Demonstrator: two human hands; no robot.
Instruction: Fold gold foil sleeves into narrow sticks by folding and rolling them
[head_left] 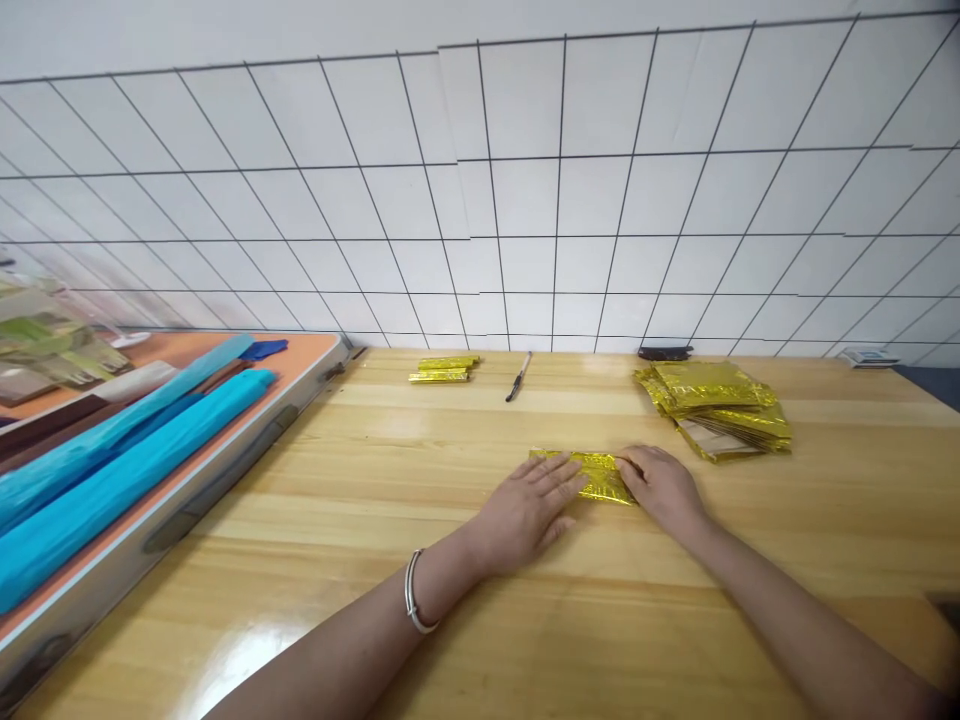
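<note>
A flat piece of gold foil [600, 476] lies on the wooden table [330, 560] between my two hands. My left hand [529, 510], with a silver bangle on its wrist, rests flat over the foil's left part, fingers stretched out. At the foil's right end my right hand [660, 490] has its fingers closed on the edge. To the right, beyond that hand, sits a stack of gold foil pieces [720, 405]. Several narrow gold foil strips [442, 370] lie near the wall.
A pen [518, 378] lies near the back of the table, and a black object [664, 353] sits behind the stack. On the left, an orange-topped surface [307, 350] holds blue rolls [150, 470] and brown ones. A white gridded wall [525, 200] rises behind.
</note>
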